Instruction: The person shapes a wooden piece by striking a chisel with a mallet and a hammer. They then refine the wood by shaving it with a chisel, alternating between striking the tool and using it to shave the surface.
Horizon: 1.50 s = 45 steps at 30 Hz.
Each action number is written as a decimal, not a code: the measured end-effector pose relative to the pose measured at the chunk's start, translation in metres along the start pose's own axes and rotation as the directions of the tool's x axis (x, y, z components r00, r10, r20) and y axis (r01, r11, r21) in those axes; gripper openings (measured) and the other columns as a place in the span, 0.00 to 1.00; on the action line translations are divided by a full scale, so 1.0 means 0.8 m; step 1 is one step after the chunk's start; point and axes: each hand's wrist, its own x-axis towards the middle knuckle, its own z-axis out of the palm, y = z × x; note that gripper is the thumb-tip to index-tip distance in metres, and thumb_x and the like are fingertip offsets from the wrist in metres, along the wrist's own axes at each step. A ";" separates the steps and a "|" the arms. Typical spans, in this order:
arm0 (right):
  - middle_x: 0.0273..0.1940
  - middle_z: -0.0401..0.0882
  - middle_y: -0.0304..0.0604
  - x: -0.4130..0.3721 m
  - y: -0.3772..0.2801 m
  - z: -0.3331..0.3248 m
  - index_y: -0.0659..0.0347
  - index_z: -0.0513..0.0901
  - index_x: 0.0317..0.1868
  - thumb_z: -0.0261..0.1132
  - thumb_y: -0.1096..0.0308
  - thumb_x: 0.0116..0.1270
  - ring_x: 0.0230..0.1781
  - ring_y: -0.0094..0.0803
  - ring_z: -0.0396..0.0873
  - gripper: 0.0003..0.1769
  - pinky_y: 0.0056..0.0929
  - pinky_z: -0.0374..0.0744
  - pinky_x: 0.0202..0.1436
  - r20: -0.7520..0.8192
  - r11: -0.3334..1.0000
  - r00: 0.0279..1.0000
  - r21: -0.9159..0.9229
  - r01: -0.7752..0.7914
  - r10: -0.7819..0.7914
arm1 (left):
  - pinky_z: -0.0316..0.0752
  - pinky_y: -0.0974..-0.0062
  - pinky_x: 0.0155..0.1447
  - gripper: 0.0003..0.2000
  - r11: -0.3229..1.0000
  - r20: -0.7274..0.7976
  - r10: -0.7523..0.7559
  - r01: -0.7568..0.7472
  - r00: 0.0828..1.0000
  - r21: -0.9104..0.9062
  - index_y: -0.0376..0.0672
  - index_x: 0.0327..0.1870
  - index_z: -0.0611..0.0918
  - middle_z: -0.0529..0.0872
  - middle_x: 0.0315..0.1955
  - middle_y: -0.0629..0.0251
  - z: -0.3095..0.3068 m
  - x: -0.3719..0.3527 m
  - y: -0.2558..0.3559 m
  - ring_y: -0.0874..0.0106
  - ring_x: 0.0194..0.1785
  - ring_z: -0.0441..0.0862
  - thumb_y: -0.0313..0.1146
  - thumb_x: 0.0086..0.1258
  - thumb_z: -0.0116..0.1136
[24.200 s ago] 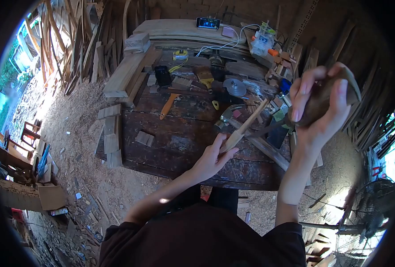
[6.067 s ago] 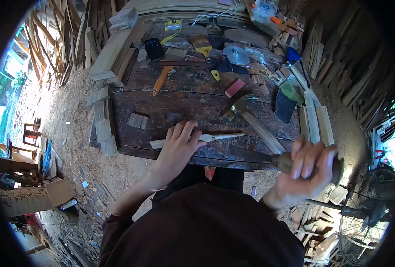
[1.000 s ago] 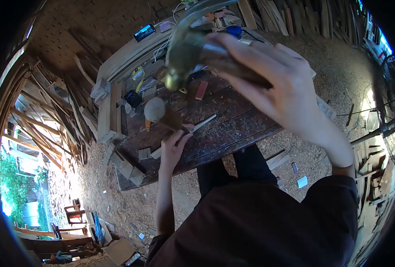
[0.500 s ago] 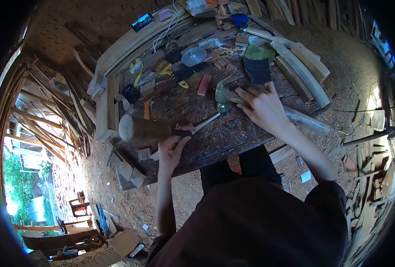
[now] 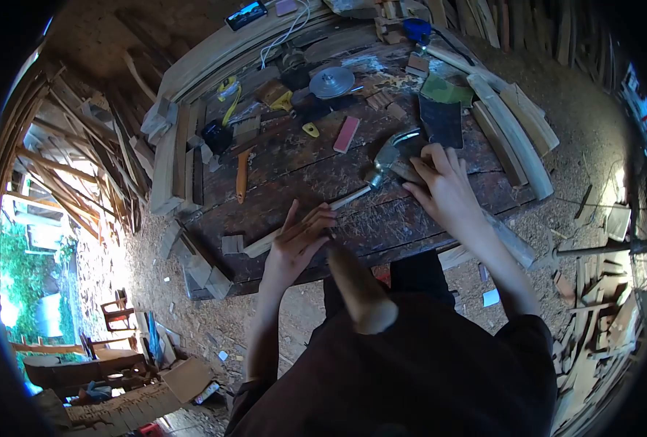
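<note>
My left hand (image 5: 292, 249) is over the near side of the workbench, with the dark, thin end of a tool with a thick round wooden handle (image 5: 360, 291) between its thumb and fingers. The handle's blunt end points towards my body; the working end is hidden. A slim pale wooden strip (image 5: 349, 198) runs under those fingers towards the claw hammer (image 5: 386, 162). My right hand (image 5: 447, 186) is closed around the hammer's shaft, just behind the metal head. The head lies low over the bench, touching or very near the strip's far end.
On the workbench (image 5: 287, 164) lie an orange-brown wooden handle (image 5: 242, 176), a pink block (image 5: 346, 135), a metal disc (image 5: 331, 82), a yellow tape (image 5: 229, 91) and green cloth (image 5: 446, 91). Long timbers (image 5: 509, 135) line the right edge. Wood shavings cover the surface.
The wooden-handled tool has swung from pointing left to pointing towards my body. The left hand's fingers have spread more over the strip. My right hand stays on the hammer.
</note>
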 end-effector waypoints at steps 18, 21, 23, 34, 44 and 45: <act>0.23 0.76 0.45 0.038 -0.169 -0.037 0.67 0.74 0.25 0.60 0.84 0.58 0.22 0.31 0.76 0.06 0.31 0.76 0.33 -0.374 0.362 0.895 0.821 0.442 -0.245 | 0.70 0.61 0.66 0.36 0.999 -0.147 -0.040 0.041 0.988 0.009 0.41 0.64 0.71 0.77 0.59 0.55 -0.031 -0.004 -0.005 0.52 0.59 0.76 0.41 0.54 0.72; 0.24 0.77 0.44 0.061 -0.168 -0.021 0.67 0.75 0.25 0.63 0.84 0.55 0.22 0.28 0.76 0.06 0.23 0.75 0.30 -0.331 0.424 0.915 0.812 0.400 -0.231 | 0.72 0.60 0.62 0.34 0.997 -0.122 -0.023 0.032 0.992 0.069 0.39 0.60 0.72 0.78 0.57 0.52 -0.043 0.007 -0.017 0.53 0.60 0.76 0.41 0.53 0.73; 0.24 0.77 0.43 0.074 -0.171 -0.019 0.67 0.75 0.25 0.64 0.83 0.56 0.22 0.26 0.76 0.06 0.21 0.74 0.29 -0.304 0.449 0.928 0.813 0.371 -0.216 | 0.72 0.60 0.60 0.31 0.992 -0.195 -0.097 0.079 0.976 -0.098 0.38 0.54 0.75 0.78 0.53 0.54 -0.044 0.018 -0.024 0.53 0.59 0.75 0.41 0.51 0.74; 0.16 0.69 0.42 0.093 -0.151 -0.040 0.64 0.69 0.25 0.53 0.72 0.72 0.14 0.26 0.65 0.14 0.33 0.71 0.30 -0.346 0.205 0.912 0.898 0.390 -0.219 | 0.73 0.62 0.51 0.14 0.948 -0.301 -0.112 0.192 0.947 0.253 0.38 0.42 0.80 0.77 0.38 0.60 -0.031 -0.003 -0.042 0.58 0.45 0.77 0.37 0.60 0.66; 0.16 0.69 0.42 0.096 -0.151 -0.038 0.64 0.70 0.25 0.53 0.75 0.69 0.14 0.27 0.66 0.11 0.33 0.68 0.25 -0.442 0.151 0.839 0.850 0.505 -0.319 | 0.74 0.66 0.52 0.13 0.966 -0.252 -0.050 0.111 0.967 0.235 0.38 0.42 0.83 0.79 0.40 0.62 -0.026 -0.004 -0.025 0.62 0.45 0.79 0.38 0.62 0.64; 0.16 0.69 0.42 0.097 -0.153 -0.038 0.64 0.70 0.25 0.53 0.75 0.69 0.14 0.27 0.66 0.11 0.33 0.68 0.25 -0.441 0.147 0.838 0.851 0.505 -0.322 | 0.74 0.66 0.52 0.13 0.965 -0.254 -0.052 0.114 0.966 0.236 0.38 0.42 0.83 0.79 0.40 0.62 -0.026 -0.004 -0.025 0.62 0.45 0.79 0.38 0.62 0.64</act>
